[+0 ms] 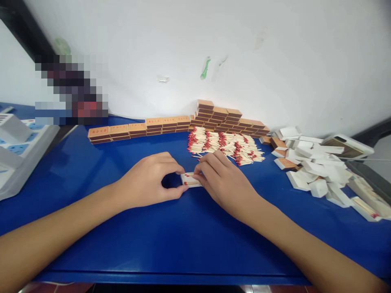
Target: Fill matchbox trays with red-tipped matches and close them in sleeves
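A small white matchbox tray rests on the blue table in front of me, with a few red-headed matches lying in it. My left hand grips the tray's left end between thumb and forefinger. Over the right end of the tray, my right hand has its fingertips pinched together at the matches inside; its fingers hide part of the tray. Just beyond my right hand spreads a heap of loose matches, their red heads in uneven rows.
Closed matchboxes stand stacked in a row along the white wall. To the right lies a pile of white trays with a few brown sleeves, a phone behind it. A power strip sits at the left on the blue table.
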The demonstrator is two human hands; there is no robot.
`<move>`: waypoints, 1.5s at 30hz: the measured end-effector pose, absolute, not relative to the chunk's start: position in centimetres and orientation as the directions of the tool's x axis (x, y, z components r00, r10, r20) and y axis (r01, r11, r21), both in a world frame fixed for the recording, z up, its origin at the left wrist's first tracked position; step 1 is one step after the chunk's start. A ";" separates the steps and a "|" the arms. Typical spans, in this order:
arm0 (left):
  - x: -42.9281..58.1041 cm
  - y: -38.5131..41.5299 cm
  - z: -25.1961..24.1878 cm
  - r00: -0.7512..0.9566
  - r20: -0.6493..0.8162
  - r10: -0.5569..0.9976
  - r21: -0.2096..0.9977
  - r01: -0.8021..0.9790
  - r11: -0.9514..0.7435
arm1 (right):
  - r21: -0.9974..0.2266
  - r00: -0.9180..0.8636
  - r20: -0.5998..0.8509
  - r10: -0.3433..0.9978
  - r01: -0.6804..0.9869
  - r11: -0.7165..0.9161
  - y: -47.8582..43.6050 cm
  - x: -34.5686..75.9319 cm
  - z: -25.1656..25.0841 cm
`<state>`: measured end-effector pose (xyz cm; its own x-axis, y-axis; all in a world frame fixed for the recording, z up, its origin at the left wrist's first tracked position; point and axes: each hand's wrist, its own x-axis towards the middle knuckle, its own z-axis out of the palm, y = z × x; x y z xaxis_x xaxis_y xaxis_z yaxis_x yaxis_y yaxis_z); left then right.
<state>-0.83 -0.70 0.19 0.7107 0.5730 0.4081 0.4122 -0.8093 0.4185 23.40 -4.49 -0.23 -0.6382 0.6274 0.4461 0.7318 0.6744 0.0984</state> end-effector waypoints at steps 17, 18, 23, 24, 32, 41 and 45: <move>-0.9 -0.6 0.3 0.728 0.416 0.545 0.410 0.385 -0.827 | 0.127 -0.634 0.460 0.621 0.740 0.661 -4.9 23.6 0.5; -0.9 -0.6 0.3 0.728 0.421 0.541 0.405 0.382 -0.831 | 0.121 -0.635 0.462 0.619 0.736 0.666 -4.9 23.6 0.5; -1.0 -0.6 0.3 0.730 0.433 0.529 0.391 0.376 -0.840 | 0.118 -0.643 0.469 0.605 0.725 0.679 -4.8 23.7 0.4; -1.0 -0.6 0.2 0.730 0.437 0.526 0.385 0.377 -0.842 | 0.119 -0.643 0.468 0.607 0.726 0.677 -4.8 23.7 0.4; -0.8 -0.5 0.4 0.742 0.472 0.477 0.365 0.328 -0.871 | 0.154 -0.649 0.505 0.569 0.716 0.681 -5.0 23.6 0.6; -1.0 -0.4 0.4 0.747 0.489 0.451 0.333 0.318 -0.888 | 0.152 -0.652 0.500 0.570 0.714 0.683 -4.9 23.7 0.5; -1.0 -0.4 0.4 0.753 0.489 0.440 0.320 0.314 -0.894 | 0.151 -0.653 0.498 0.571 0.713 0.685 -5.0 23.8 0.6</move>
